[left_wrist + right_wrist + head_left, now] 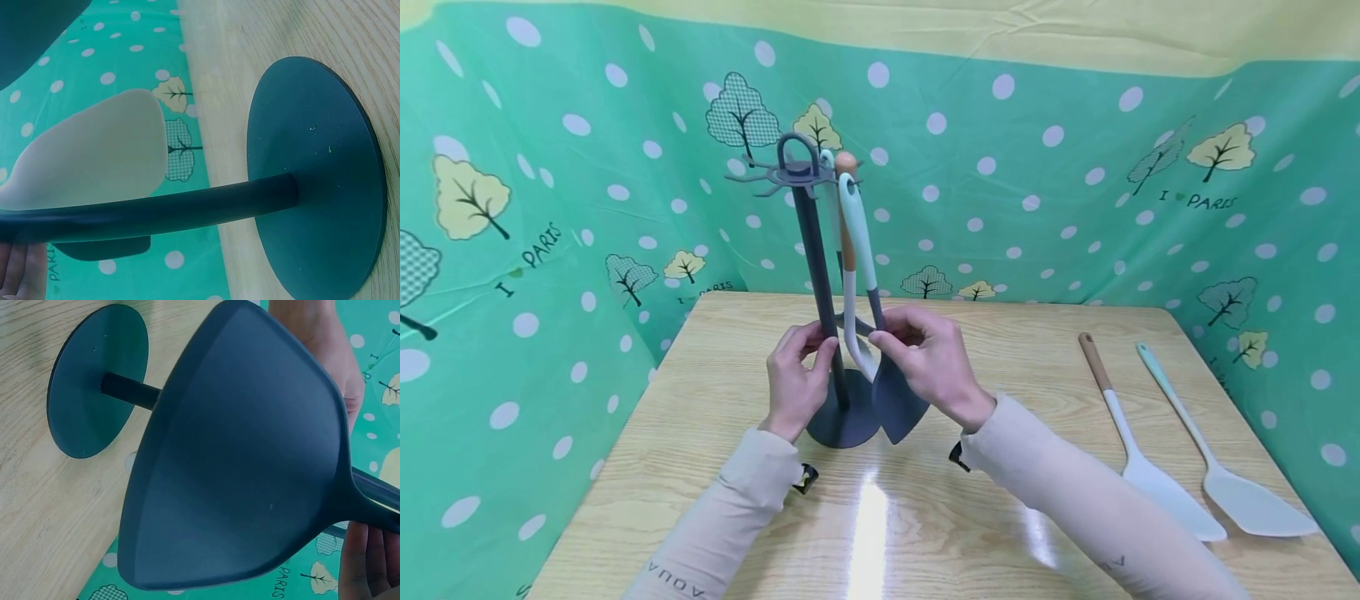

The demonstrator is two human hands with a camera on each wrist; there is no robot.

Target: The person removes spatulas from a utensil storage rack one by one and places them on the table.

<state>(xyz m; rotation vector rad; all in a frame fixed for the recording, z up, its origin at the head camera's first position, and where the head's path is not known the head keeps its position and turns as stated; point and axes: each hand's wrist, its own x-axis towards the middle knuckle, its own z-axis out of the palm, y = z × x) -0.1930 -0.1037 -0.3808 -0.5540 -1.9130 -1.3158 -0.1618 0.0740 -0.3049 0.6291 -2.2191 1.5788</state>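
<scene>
A dark utensil stand [815,242] with a ring of hooks on top rises from a round base [319,175] on the table. My left hand [797,379] grips its pole about midway down, thumb in front. A dark-headed spatula [237,450] with a mint handle hangs with its handle's top end at the hooks. Its neck is pinched by my right hand [934,358], just above the wide head. Between pole and spatula hangs a white-headed utensil [849,296] with a brown handle. Another mint-handled utensil [832,200] is partly hidden behind these; its dark head shows low in the left wrist view.
On the table's right side lie a white spatula with a brown handle [1168,497] and a pale spatula with a mint handle [1251,502], side by side. A green dotted curtain [1037,183] encloses the wooden table [737,350] at back and sides.
</scene>
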